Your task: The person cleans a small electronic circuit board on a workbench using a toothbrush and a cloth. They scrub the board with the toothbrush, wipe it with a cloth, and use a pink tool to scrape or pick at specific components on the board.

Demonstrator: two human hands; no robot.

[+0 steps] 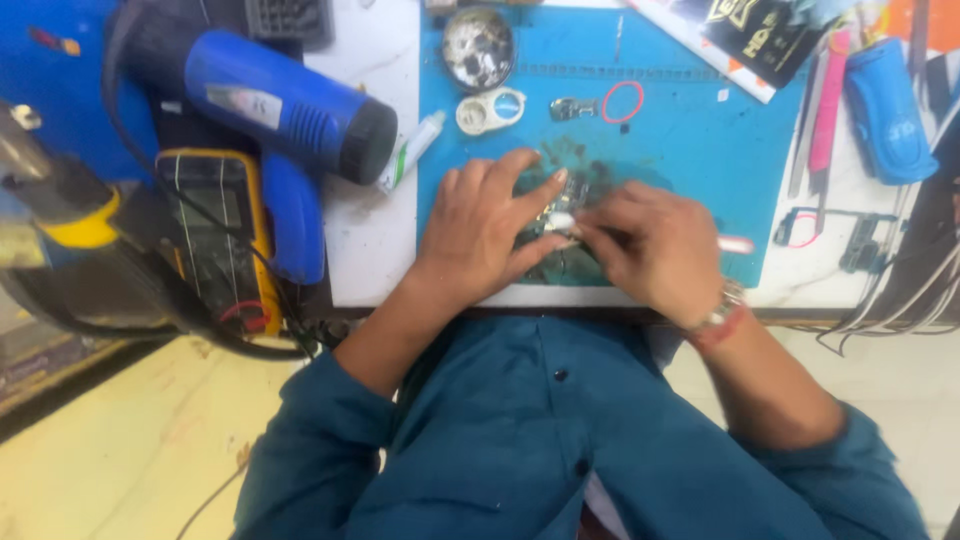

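My left hand (487,225) lies flat on the blue work mat (690,130), thumb and forefinger pinching a small metal part (558,222) against it. Close beside it on the right, my right hand (655,250) grips a thin white tool (735,244), its tip pressed at the same part. Both hands meet near the mat's front edge; most of the part is hidden under my fingers. A bracelet sits on my right wrist.
A blue heat gun (285,110) lies at the left over a yellow multimeter (215,235). On the mat's far side are a round dish of small parts (478,45), a white tube (410,150), a loupe (490,110) and a red ring (622,102). Tweezers and a blue case (885,105) lie right.
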